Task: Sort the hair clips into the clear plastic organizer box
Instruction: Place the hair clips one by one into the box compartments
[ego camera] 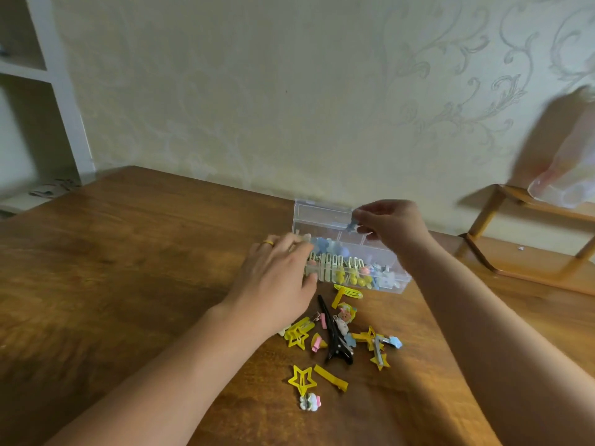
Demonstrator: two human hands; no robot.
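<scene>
1. Nearest on the dark wooden table (135,252) lies a small pastel clip (310,402), and just beyond it a yellow star clip (302,379) beside a yellow bar clip (331,377) whose long axis slants from upper left to lower right.
2. Next comes the loose pile of hair clips (341,329): yellow stars, a blue-tipped one, a cartoon figure, and a long black clip (335,338) lying near to far, its narrow end pointing toward the box.
3. The left hand (280,281) rests at the left end of the clear plastic organizer box (396,286), fingers fairly straight against its edge and a ring (268,242) on one finger; the fingertips blur, so I cannot tell whether they hold anything.
4. The box sits behind the pile, its long axis running left to right and slightly nearer at the right, front compartments filled with yellow, cream and blue clips, lid (322,214) raised at the back.
5. The right hand (389,228) hovers over the rear compartments, thumb and fingers pinched on a small blue clip (352,226).
6. Farther off: a wooden rack (502,252) at right, a patterned pale wall (289,91), and white shelving (61,91) at left.
</scene>
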